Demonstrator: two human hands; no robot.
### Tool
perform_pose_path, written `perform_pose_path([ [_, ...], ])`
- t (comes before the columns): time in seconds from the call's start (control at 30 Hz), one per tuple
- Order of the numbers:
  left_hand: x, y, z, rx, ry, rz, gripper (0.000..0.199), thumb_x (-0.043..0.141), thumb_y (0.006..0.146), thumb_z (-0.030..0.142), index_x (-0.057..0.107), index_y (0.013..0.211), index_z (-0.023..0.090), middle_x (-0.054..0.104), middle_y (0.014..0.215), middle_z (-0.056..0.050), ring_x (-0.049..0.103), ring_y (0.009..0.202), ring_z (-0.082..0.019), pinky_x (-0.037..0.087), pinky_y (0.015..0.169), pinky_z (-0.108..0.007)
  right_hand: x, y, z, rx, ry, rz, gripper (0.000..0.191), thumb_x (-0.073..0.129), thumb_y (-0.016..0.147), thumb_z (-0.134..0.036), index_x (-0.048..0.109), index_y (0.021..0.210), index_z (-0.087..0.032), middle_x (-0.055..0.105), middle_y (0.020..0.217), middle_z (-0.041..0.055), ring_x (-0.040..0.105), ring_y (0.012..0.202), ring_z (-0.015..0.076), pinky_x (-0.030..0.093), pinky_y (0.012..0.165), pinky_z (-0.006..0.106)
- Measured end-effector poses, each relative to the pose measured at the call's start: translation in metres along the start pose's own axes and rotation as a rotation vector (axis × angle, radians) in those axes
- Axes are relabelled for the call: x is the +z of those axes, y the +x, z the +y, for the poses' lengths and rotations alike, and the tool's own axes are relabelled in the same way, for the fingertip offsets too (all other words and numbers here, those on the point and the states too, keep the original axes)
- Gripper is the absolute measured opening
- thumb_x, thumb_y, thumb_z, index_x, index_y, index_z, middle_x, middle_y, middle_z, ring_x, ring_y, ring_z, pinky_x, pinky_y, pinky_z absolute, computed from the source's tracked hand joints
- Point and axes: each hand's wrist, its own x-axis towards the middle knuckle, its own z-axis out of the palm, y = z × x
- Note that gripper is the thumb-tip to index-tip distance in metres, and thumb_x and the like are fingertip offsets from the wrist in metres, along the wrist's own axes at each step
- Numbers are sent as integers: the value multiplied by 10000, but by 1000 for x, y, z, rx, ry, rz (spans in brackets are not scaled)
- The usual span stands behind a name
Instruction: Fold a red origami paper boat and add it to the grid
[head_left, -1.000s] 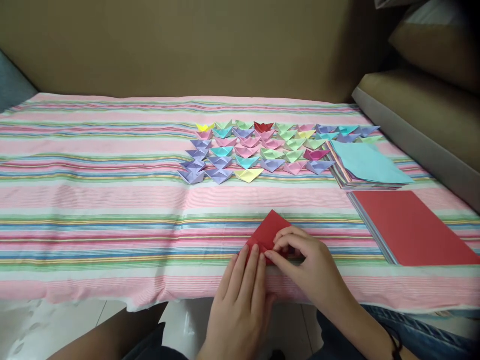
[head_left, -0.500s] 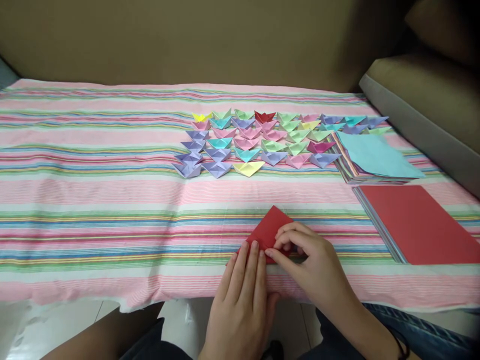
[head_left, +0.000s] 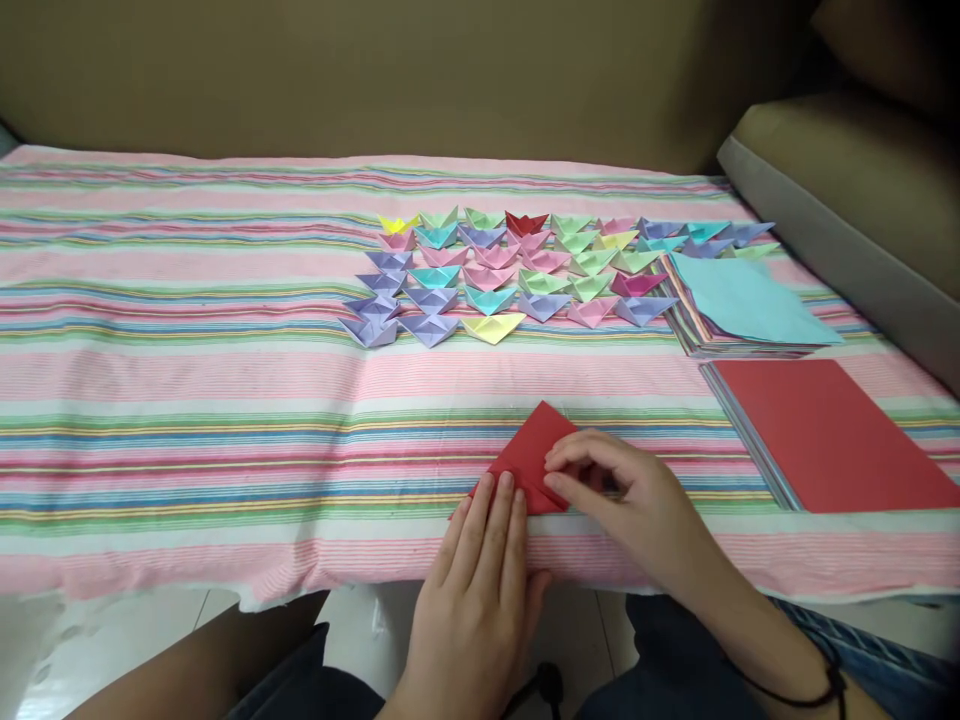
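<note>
A folded sheet of red origami paper (head_left: 532, 445) lies near the front edge of the striped cloth, one corner pointing away from me. My left hand (head_left: 480, 580) rests on its lower left part, fingers stretched out flat. At the paper's right side, my right hand (head_left: 615, 490) is closed, with thumb and index finger pinching at a folded edge. The paper's lower left part is hidden under my left fingers. Behind it stand rows of small folded paper boats (head_left: 491, 275) in several colours.
To the right lies a stack of larger red-topped paper (head_left: 840, 435). Behind that stack is a pile of paper sheets with a light blue one (head_left: 757, 300) on top. A striped cloth (head_left: 187, 390) covers the surface. A cushioned armrest (head_left: 847, 210) borders the right side.
My right thumb and index finger have shifted slightly up along the paper's right side. The left hand stays flat on the paper. The whole view has moved a little.
</note>
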Motion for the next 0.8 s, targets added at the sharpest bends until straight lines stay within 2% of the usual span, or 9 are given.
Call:
perform_pose_path([
  [0.1, 0, 0, -1, 9, 16, -11, 438, 498, 869, 302, 540, 1221, 44, 530, 1309, -121, 480, 1226, -265, 402, 990, -368, -4, 0, 0, 13, 31, -13, 73, 627, 755, -173, 613, 819, -204, 614, 823, 14, 554, 688, 142, 430, 580, 254],
  [0.23, 0, -1, -1, 24, 52, -15, 442, 463, 890, 332, 541, 1223, 52, 536, 1305, -119, 486, 1219, -269, 396, 987, -373, 1, -1, 1, -60, -68, 7, 184, 697, 668, -102, 610, 798, -200, 588, 809, 4, 512, 659, 133, 401, 566, 254],
  [0.43, 3, -3, -2, 38, 93, -43, 477, 457, 893, 373, 522, 1243, 56, 524, 1316, -134, 476, 1228, -278, 374, 1005, -373, 0, 0, 3, -61, -76, -6, 201, 664, 664, -34, 591, 772, -186, 577, 775, -2, 515, 656, 129, 398, 570, 258],
  [0.57, 5, -7, -3, 53, 68, -93, 556, 476, 863, 459, 449, 1322, 148, 477, 1361, -145, 420, 1273, -294, 355, 1026, -389, -7, 1, 3, -68, -79, -71, 186, 635, 681, -30, 606, 778, -186, 578, 803, 9, 518, 668, 130, 423, 582, 255],
  [0.67, 4, -8, -3, 71, 60, -123, 595, 497, 843, 484, 387, 1360, 211, 453, 1376, -169, 385, 1294, -308, 355, 1032, -408, -10, 0, 2, -123, -116, -164, 256, 554, 753, -48, 656, 916, -217, 565, 936, 35, 541, 728, 134, 458, 611, 255],
  [0.8, 5, -10, -2, 76, 51, -148, 622, 524, 821, 495, 374, 1359, 221, 454, 1364, -205, 371, 1296, -336, 376, 1020, -445, -11, -1, 1, -243, -224, -267, 428, 439, 833, -55, 617, 1143, -289, 523, 1034, 52, 550, 895, 164, 486, 771, 314],
])
